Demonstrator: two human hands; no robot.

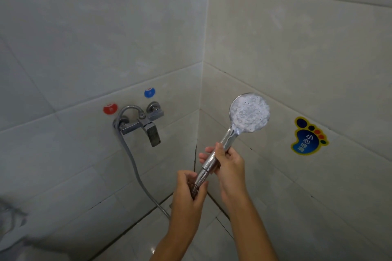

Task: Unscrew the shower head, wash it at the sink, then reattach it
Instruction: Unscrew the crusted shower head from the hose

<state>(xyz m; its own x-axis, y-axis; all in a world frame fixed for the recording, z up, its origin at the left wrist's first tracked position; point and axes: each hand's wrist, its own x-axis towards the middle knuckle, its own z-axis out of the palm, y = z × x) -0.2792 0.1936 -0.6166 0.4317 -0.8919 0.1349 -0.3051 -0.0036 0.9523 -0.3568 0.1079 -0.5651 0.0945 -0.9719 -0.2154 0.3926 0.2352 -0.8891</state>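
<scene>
Here, the shower head is held up to the right of the wall faucet, face toward the camera. Right hand wraps the chrome handle; left hand pinches the hose nut just below it. Hose loops from the faucet down toward the floor.

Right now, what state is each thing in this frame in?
shower head: held up, spray face toward the camera, joined to the hose.
hose: attached at the mixer, hanging down to the floor.
left hand: grips the hose end below the handle.
right hand: grips the handle.
mixer tap: mounted on the wall, no water visible.
</scene>
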